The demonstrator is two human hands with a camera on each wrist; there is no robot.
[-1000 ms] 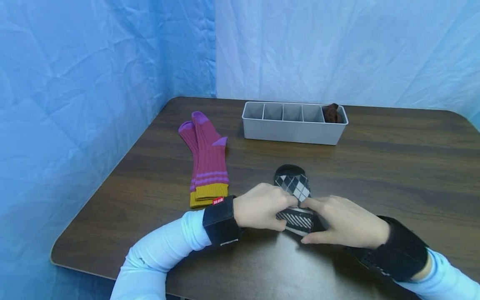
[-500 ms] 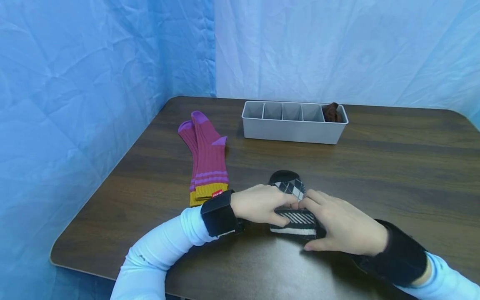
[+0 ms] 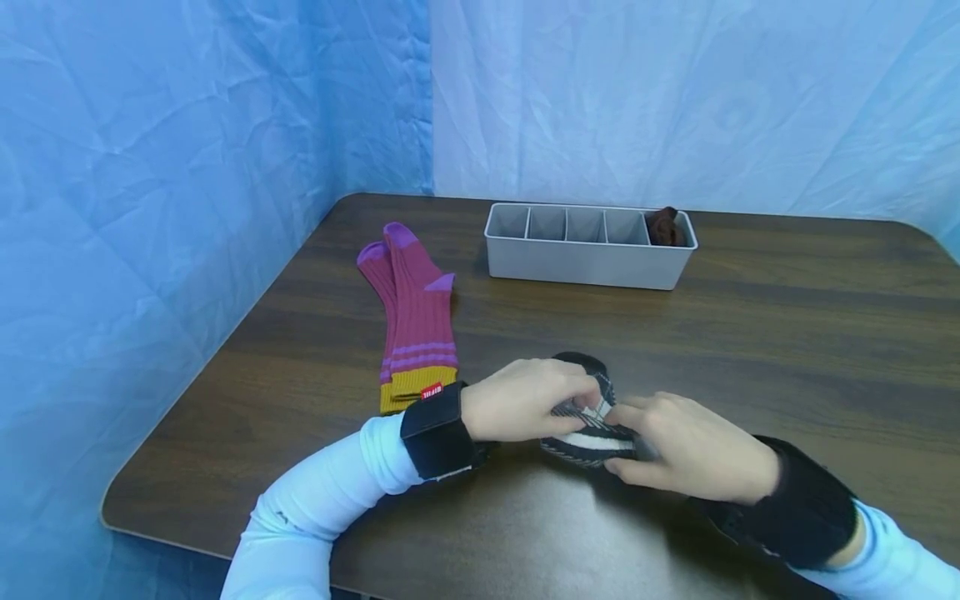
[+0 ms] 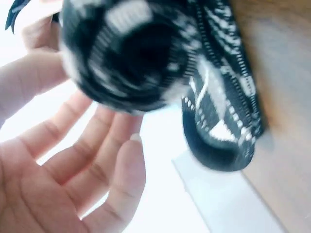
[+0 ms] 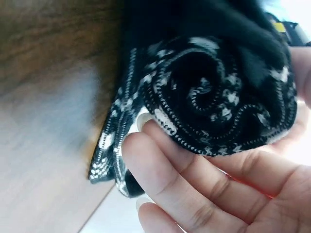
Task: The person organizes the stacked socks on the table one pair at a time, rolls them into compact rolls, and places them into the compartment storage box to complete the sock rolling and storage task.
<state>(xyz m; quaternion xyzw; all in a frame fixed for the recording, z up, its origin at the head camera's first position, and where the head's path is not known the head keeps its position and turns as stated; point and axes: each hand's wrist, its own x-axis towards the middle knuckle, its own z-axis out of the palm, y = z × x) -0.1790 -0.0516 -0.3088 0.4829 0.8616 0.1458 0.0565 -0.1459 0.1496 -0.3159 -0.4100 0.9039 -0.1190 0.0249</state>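
Observation:
A black-and-white argyle sock [image 3: 588, 440] lies near the table's front edge, wound into a tight roll, with only its black toe [image 3: 581, 361] still showing beyond the hands. My left hand [image 3: 572, 405] grips the roll from the left, my right hand [image 3: 627, 422] from the right, and the fingertips of both meet on top of it. In the left wrist view the roll's end [image 4: 131, 53] sits against my curled fingers [image 4: 104, 160]. In the right wrist view the spiral of the roll [image 5: 218, 97] rests on my right fingers [image 5: 184, 179].
A pair of pink socks [image 3: 416, 321] with purple toes and yellow cuffs lies flat to the left. A grey divided organiser [image 3: 588, 262] stands at the back; a brown rolled sock [image 3: 663, 227] fills its rightmost compartment. The dark wooden table [image 3: 787, 333] is walled by blue sheeting.
Both hands have rolled the argyle sock farther towards its toe. The flat argyle part seen earlier is now wound into the roll, and only the black toe tip remains out.

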